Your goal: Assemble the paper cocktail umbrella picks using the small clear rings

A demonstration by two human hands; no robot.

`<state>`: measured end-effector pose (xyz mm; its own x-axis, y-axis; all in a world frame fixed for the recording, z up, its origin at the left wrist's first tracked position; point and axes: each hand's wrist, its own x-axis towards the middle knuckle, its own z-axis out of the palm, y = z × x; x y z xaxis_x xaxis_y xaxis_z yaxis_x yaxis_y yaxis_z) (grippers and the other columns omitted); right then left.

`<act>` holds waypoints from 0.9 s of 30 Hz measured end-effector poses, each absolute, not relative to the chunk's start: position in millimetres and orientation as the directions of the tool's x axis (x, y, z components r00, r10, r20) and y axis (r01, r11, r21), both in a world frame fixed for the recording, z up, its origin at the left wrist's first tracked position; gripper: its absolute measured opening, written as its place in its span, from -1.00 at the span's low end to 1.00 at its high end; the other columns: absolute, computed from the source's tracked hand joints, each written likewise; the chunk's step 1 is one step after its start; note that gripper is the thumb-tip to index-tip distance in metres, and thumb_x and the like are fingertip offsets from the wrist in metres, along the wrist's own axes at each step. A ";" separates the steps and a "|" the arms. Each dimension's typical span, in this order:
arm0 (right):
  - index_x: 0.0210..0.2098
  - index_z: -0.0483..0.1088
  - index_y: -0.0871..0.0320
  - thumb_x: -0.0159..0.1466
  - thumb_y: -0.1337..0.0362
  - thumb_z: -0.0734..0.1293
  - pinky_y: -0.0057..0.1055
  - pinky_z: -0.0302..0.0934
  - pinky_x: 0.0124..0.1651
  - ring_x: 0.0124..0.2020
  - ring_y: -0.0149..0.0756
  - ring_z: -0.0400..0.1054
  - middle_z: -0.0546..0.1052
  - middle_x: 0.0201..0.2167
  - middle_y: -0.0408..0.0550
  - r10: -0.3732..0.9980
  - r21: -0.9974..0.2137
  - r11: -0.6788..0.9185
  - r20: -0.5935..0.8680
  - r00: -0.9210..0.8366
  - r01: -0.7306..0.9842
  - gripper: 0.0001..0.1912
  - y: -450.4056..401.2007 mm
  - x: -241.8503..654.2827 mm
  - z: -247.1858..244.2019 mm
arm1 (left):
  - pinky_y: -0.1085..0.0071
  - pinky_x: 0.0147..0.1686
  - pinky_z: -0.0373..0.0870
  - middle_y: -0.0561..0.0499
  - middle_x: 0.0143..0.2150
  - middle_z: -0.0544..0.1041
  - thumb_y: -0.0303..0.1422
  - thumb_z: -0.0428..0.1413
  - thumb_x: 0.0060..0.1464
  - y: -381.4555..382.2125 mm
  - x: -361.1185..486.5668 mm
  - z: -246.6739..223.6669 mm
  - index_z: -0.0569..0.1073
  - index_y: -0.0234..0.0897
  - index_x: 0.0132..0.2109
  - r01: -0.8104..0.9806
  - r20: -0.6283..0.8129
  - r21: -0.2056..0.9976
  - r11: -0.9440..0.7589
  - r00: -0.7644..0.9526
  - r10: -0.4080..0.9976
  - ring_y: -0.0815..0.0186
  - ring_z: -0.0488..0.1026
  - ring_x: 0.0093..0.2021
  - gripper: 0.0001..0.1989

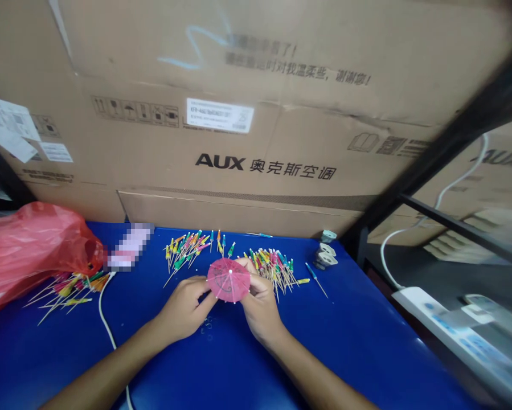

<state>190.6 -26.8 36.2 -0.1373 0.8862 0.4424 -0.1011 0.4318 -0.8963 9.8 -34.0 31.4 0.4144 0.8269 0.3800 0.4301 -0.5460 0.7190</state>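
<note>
A pink paper cocktail umbrella (229,282) is spread open between my hands above the blue table, its canopy facing me. My left hand (185,307) is closed at its left edge, thumb and fingers meeting near the rim. At the right side, my right hand (262,310) is closed around it, with some fingertips hidden behind the canopy. The stick cannot be seen. Beyond my hands lie folded cocktail umbrellas in a left pile (185,249) and a right pile (275,265), with several loose ones between them.
A red plastic bag (37,245) lies at the left, with more folded umbrellas (70,287) by it. A white cable (106,322) runs down the blue table (174,376). Behind stands a large cardboard box (256,142). Plug adapters (326,256) and a power strip (456,336) are on the right.
</note>
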 end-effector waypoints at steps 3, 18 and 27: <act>-0.33 0.62 0.04 0.26 0.01 0.44 -0.18 0.34 -0.08 -0.18 -0.16 0.34 0.44 -0.26 -0.02 0.882 -0.896 0.440 0.444 -0.160 -0.058 -0.76 -25.5 190.9 33.2 | 0.41 -0.37 0.34 -0.01 -0.44 0.57 -0.25 0.03 0.32 -36.5 10.3 33.2 0.59 -0.26 -0.25 0.401 0.362 0.772 -0.493 0.359 0.860 0.27 0.48 -0.44 -0.71; -0.29 0.55 0.07 0.33 0.14 0.38 -0.29 0.22 -0.23 -0.31 -0.26 0.29 0.43 -0.38 -0.10 0.895 -0.891 0.431 0.402 -0.195 0.142 -0.84 -15.8 199.2 32.7 | 0.45 -0.53 0.38 -0.05 -0.27 0.66 -0.17 0.08 0.29 -23.6 2.6 28.4 0.60 -0.26 -0.02 0.114 0.269 0.954 -0.276 0.067 0.961 0.40 0.41 -0.56 -0.69; -0.26 0.53 0.08 0.39 0.19 0.31 -0.32 0.22 -0.23 -0.30 -0.27 0.32 0.46 -0.37 -0.10 0.839 -0.781 0.519 0.387 -0.383 0.347 -0.83 -22.1 191.7 32.7 | 0.43 -0.42 0.44 -0.06 -0.31 0.66 -0.19 0.22 0.17 -19.4 -0.2 27.5 0.66 -0.30 -0.13 0.049 0.264 0.963 -0.263 -0.015 0.964 0.30 0.52 -0.41 -0.72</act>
